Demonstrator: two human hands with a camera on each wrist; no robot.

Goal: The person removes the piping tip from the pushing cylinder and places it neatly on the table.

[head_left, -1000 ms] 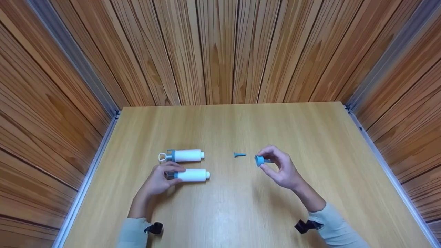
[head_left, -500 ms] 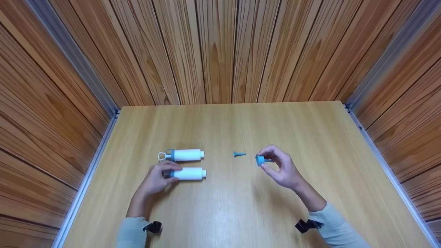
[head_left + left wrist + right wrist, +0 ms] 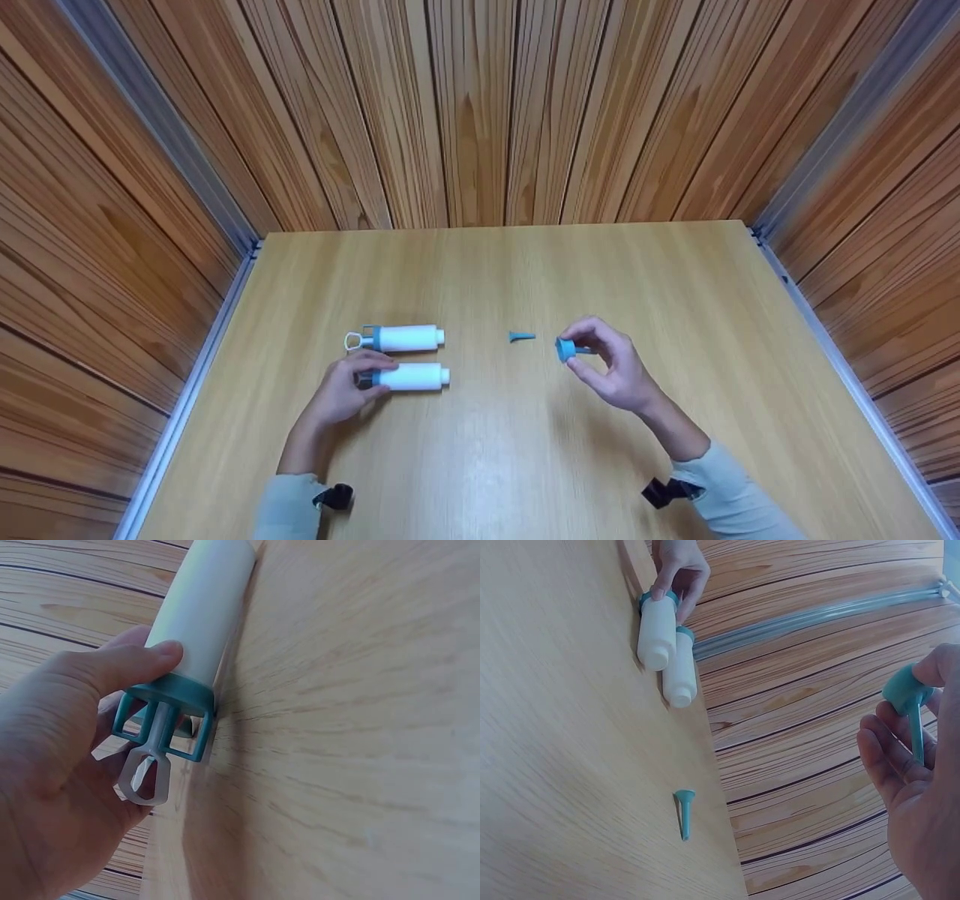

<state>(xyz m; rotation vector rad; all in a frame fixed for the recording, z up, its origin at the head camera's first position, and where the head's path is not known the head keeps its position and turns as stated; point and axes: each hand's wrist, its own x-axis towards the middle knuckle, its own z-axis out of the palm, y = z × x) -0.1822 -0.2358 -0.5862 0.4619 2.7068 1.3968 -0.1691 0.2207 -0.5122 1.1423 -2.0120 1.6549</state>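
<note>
Two white plastic syringes with blue-green collars lie side by side on the table, their necks toward the right. My left hand (image 3: 346, 388) grips the near syringe (image 3: 412, 377) at its collar, thumb on the white barrel (image 3: 199, 622). Its ring-ended plunger (image 3: 146, 772) shows beside the palm in the left wrist view. Just beyond lies the far syringe (image 3: 409, 338), which nobody holds. My right hand (image 3: 611, 367) pinches a wide blue nozzle (image 3: 565, 349) above the table, its cup facing left and thin stem (image 3: 916, 736) pointing back toward the palm.
A smaller blue nozzle (image 3: 521, 337) lies on the wooden table (image 3: 480, 465) between the hands. Wood-plank walls (image 3: 480, 112) close off the back and both sides, with metal rails (image 3: 187, 420) along the table's side edges.
My left hand has drawn the near syringe slightly to the left, and then stayed put. My right hand and its nozzle have kept their place.
</note>
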